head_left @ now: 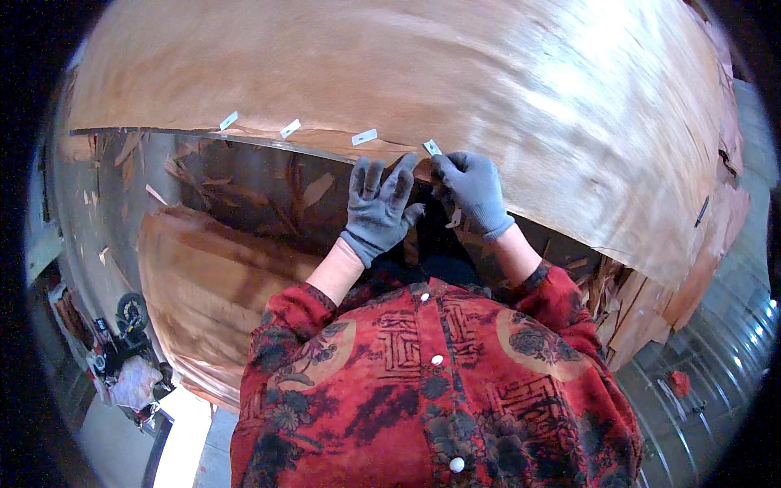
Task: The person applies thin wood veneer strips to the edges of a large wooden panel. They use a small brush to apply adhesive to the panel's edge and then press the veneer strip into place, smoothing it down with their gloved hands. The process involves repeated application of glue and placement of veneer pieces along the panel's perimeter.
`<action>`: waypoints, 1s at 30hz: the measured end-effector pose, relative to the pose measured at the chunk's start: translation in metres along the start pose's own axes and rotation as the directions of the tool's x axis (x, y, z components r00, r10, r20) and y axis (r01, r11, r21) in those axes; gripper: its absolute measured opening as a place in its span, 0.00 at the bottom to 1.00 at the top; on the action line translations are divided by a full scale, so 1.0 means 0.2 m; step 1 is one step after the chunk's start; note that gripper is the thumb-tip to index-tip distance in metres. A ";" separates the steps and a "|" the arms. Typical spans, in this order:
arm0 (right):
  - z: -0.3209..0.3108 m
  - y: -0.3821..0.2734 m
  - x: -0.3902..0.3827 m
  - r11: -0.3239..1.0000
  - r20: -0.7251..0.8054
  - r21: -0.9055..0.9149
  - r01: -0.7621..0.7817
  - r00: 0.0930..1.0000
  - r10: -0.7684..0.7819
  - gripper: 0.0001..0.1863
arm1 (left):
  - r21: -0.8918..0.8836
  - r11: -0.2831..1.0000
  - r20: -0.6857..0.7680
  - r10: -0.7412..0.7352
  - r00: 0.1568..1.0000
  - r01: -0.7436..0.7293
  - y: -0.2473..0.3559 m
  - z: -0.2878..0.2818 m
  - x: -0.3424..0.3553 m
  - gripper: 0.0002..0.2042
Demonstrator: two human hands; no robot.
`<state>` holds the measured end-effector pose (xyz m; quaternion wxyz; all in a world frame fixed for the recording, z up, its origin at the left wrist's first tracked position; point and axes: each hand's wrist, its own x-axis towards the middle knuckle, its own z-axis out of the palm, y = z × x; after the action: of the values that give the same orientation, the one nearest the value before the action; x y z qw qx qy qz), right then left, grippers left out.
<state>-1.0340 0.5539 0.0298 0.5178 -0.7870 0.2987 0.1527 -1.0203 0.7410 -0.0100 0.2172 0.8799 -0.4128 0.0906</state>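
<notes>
A large sheet of thin brown wood veneer point(342, 73) spreads before me, with several short white tape pieces point(364, 137) along its near edge. My left hand point(380, 207), in a grey glove, is at that edge with its fingers spread, holding nothing. The gloved right hand point(473, 191) is beside it, with its fingers curled at the edge. Its fingertips touch the rightmost white tape piece point(432, 148). Below its fingers hangs a pale tape strip point(454, 218), which it seems to hold; the grip is partly hidden.
Another stack of brown veneer point(220, 268) lies lower at the left, with torn scraps point(317, 189) around it. Ragged veneer edges point(643, 305) stick out at the right. A dark, thin tool point(702, 211) rests on the sheet. A wheeled vehicle point(130, 325) stands at the far left.
</notes>
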 end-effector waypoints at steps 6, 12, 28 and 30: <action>0.00 -0.07 0.00 0.976 -0.103 -0.206 0.073 0.990 -0.096 0.19 | -0.035 0.999 0.126 0.029 0.992 -0.025 0.01 0.04 0.04 0.39; -0.08 -0.05 -0.03 0.948 0.033 -0.319 0.012 0.999 -0.001 0.21 | 0.085 0.995 0.276 0.017 0.961 -0.042 0.03 0.01 0.14 0.37; -0.52 0.09 -0.25 0.929 0.134 -0.369 -0.016 0.988 0.071 0.20 | 0.114 0.989 0.220 0.071 0.973 -0.098 0.02 0.00 0.16 0.32; -0.53 0.14 -0.46 0.942 0.147 -0.279 -0.185 0.962 0.232 0.27 | 0.100 0.987 0.211 0.103 0.972 -0.126 0.02 0.03 0.16 0.32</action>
<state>-1.1303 0.4790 0.1035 0.4142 -0.7957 0.3101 0.3148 -1.0032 0.7134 -0.0021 0.1178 0.8700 -0.4775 0.0347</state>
